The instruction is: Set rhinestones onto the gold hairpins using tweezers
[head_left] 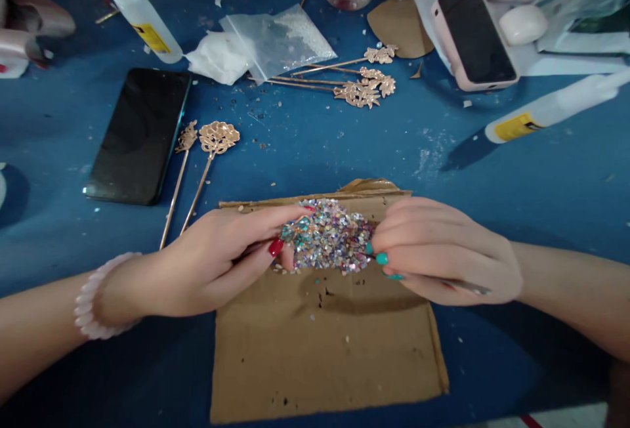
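Observation:
My left hand [216, 257], with a bead bracelet [88, 297] on the wrist, pinches a hairpin ornament [298, 226] with a gold edge and teal chips. Its stem is hidden by the fingers. Right beside it, a heap of multicoloured stone chips [335, 234] lies on a piece of cardboard [319, 356]. My right hand [438, 251] is closed around slim metal tweezers [467, 285], whose dark tip points at the right side of the heap. Whether the tip grips a chip cannot be made out.
Two gold hairpins [218, 138] lie left, near a black phone [138, 136]. More gold hairpins [361, 92] lie behind, by a plastic bag [285, 41] and crumpled tissue [219, 57]. Glue bottles [147, 27] stand at both sides. A pink-cased phone [475, 41] is back right.

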`<state>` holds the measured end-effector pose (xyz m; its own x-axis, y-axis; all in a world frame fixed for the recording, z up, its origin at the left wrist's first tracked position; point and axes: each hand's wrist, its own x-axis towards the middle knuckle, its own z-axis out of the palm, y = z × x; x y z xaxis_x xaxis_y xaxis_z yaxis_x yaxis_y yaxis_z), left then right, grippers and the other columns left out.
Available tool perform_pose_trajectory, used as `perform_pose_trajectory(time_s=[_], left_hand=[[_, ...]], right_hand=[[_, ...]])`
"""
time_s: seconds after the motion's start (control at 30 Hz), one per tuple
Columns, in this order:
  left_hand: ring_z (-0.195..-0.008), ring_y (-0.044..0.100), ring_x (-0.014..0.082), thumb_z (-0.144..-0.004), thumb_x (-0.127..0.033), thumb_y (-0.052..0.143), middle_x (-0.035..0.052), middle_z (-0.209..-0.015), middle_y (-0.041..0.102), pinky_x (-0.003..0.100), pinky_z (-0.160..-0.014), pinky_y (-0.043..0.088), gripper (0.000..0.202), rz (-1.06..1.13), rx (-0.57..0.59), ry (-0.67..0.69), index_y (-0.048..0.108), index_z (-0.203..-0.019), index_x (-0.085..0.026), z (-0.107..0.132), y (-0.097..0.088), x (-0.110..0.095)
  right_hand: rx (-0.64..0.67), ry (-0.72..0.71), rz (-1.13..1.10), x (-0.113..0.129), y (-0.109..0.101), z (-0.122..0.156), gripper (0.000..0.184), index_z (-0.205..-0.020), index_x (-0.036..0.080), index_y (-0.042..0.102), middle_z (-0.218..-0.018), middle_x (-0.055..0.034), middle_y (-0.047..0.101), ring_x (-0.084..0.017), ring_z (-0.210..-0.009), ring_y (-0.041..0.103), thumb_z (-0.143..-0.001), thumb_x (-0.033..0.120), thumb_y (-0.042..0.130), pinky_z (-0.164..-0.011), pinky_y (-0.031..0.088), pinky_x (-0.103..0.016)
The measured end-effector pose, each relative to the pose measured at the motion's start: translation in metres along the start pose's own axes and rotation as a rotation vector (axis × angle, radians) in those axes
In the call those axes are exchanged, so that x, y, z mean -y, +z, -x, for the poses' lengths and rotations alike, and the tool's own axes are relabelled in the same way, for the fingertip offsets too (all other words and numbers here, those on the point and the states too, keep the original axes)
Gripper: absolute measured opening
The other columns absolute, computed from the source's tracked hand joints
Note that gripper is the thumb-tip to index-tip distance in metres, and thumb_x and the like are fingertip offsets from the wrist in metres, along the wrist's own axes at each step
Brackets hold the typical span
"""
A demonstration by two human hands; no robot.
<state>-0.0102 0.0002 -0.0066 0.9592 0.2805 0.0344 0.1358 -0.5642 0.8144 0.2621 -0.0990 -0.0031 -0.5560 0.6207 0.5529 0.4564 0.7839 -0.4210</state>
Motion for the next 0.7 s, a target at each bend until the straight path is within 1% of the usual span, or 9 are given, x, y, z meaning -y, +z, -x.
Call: perform_pose_trajectory(time_s=[0.13, 0.27, 0.33, 0.53, 0.7], left_hand=[[-0.08, 0.066, 0.0098, -0.092, -0.008, 0.04, -0.0011, -0.09, 0.069, 0.022, -0.077, 0.05, 0.056, 0.005, -0.007, 0.005, 0.031, -0.146, -0.021, 0.0002, 0.0002, 0.0004], [-0.078, 0.067, 0.0114, -0.092, -0.008, 0.039, 0.0002, -0.09, 0.069, 0.022, -0.068, 0.05, 0.056, 0.025, -0.001, 0.003, 0.03, -0.146, -0.021, 0.0005, -0.0003, -0.0001], [-0.078, 0.067, 0.0116, -0.092, -0.009, 0.039, 0.0005, -0.09, 0.069, 0.022, -0.067, 0.05, 0.056, 0.025, 0.0, 0.0, 0.03, -0.146, -0.02, 0.0006, -0.0004, -0.0002], [-0.079, 0.066, 0.0104, -0.092, -0.007, 0.04, -0.0004, -0.089, 0.07, 0.022, -0.073, 0.05, 0.055, 0.002, -0.011, 0.013, 0.032, -0.145, -0.02, -0.0005, 0.0001, -0.0003], [-0.083, 0.067, 0.0118, -0.092, -0.008, 0.04, 0.0002, -0.09, 0.07, 0.023, -0.075, 0.051, 0.056, 0.0, 0.004, 0.0, 0.031, -0.145, -0.021, -0.0006, 0.0, -0.0011]], right_hand=[[-0.003, 0.007, -0.022, 0.0001, 0.0011, 0.0004, 0.013, -0.092, 0.015, 0.054, -0.081, -0.0046, 0.068, -0.013, -0.078, 0.062, -0.084, 0.004, 0.054, -0.076, 0.056, -0.029], [0.0, 0.016, -0.049, -0.0008, 0.0026, 0.0006, 0.011, -0.094, 0.014, 0.053, -0.084, -0.0061, 0.067, -0.014, -0.081, 0.061, -0.087, 0.006, 0.051, -0.076, 0.056, -0.03], [-0.012, 0.017, -0.062, -0.001, 0.0033, 0.0004, 0.011, -0.094, 0.013, 0.053, -0.083, -0.0065, 0.067, -0.014, -0.081, 0.061, -0.087, 0.006, 0.051, -0.075, 0.056, -0.03], [-0.019, 0.05, -0.07, -0.0002, 0.005, -0.0004, 0.009, -0.096, 0.015, 0.052, -0.084, -0.0057, 0.066, -0.014, -0.082, 0.061, -0.091, 0.01, 0.047, -0.076, 0.056, -0.03], [-0.019, 0.059, -0.119, -0.0012, 0.0052, 0.0006, 0.009, -0.096, 0.012, 0.052, -0.084, -0.0074, 0.066, -0.014, -0.082, 0.061, -0.09, 0.007, 0.048, -0.075, 0.056, -0.03]])
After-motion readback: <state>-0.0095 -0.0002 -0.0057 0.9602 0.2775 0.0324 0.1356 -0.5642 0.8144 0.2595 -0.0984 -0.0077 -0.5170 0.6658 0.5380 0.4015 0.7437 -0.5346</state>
